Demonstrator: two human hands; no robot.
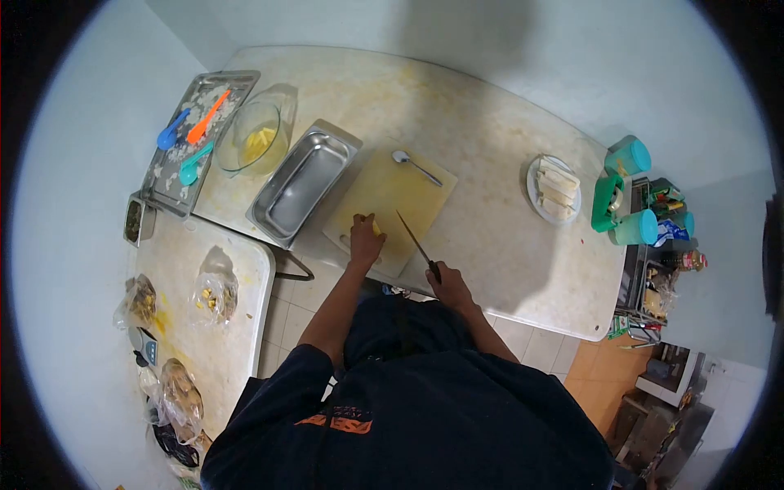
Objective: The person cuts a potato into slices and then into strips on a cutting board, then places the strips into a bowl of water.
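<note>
My left hand point(367, 238) rests over the lower left part of a yellowish-white cutting board point(400, 192). Its fingers are bent around a small yellow piece of food point(376, 228), mostly hidden beneath them. In my right hand point(452, 288) is a knife point(415, 239) with a dark handle. The blade points up and left across the board, apart from the left hand. Toward the top of the board lies a metal spoon point(418, 168).
Left of the board stands a steel pan point(273, 196), then a glass bowl point(282, 145) with yellow pieces. Beyond is a metal tray point(155, 192) with colored spoons. At right are a plate point(532, 192) of pale slabs and a green scale point(603, 202). Bags point(181, 400) lie on the left table.
</note>
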